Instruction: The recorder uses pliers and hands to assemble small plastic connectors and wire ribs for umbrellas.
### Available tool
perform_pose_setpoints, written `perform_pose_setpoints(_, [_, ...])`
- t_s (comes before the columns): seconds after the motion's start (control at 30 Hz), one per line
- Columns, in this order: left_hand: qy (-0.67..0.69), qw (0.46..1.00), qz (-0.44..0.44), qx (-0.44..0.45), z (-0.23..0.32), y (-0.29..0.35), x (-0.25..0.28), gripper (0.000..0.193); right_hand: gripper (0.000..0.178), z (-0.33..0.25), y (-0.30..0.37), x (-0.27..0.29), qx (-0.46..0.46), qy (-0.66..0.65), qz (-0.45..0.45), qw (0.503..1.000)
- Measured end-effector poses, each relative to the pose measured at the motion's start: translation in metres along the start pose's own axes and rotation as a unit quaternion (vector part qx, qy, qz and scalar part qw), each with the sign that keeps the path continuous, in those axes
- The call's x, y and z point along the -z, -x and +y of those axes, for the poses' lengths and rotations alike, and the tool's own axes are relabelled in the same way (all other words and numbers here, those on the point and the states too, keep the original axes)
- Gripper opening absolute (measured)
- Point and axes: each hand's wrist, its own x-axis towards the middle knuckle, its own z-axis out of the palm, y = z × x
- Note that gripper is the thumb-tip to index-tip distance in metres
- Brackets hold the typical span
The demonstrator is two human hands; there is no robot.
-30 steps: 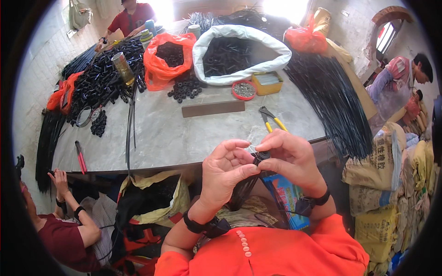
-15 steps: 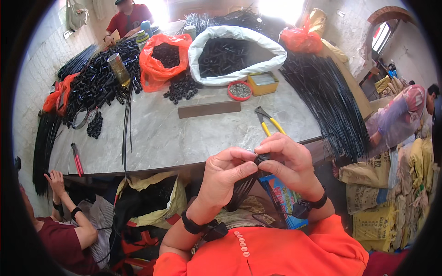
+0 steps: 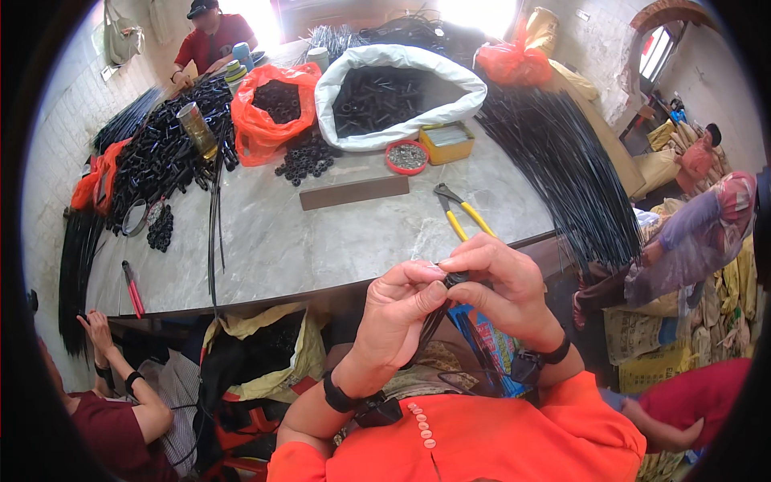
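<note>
Black and half hidden, the small piece [image 3: 456,278] is held right of centre in the frame, before the near edge of the grey table [image 3: 265,265]. It is pinched between thumb and forefinger of the right hand [image 3: 504,283]; from the other side it is gripped by the closed thumb and forefinger of the left hand [image 3: 399,309]. Whether anything thin is caught at the fingertips cannot be told. Dark strands [image 3: 432,325] are seen below. By judgement, close fingertip work on the piece is in hand, and steady pressure from both pinches is called for. The yellow-handled pliers [image 3: 453,222] are left untouched just above the right hand.
</note>
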Motion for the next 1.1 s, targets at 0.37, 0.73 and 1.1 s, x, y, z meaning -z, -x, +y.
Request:
perform_pose_setpoints(0.37, [-0.152,0.985,-0.059,0.055,0.031,-0.004,0.002,0.007,0.025,-0.001,-0.001,0.003,0.041,0.017,-0.023,0.999])
perform_pose_setpoints(0.73, [-0.138,0.990,0.018,-0.023,0.017,0.005,-0.010,0.002,0.026,0.001,-0.001,-0.005,0.068,0.067,0.029,0.995])
perform_pose_setpoints(1.1, [-0.105,0.992,0.051,-0.040,0.000,-0.001,-0.013,0.005,0.025,0.008,0.002,0.000,0.040,0.003,0.040,0.998])
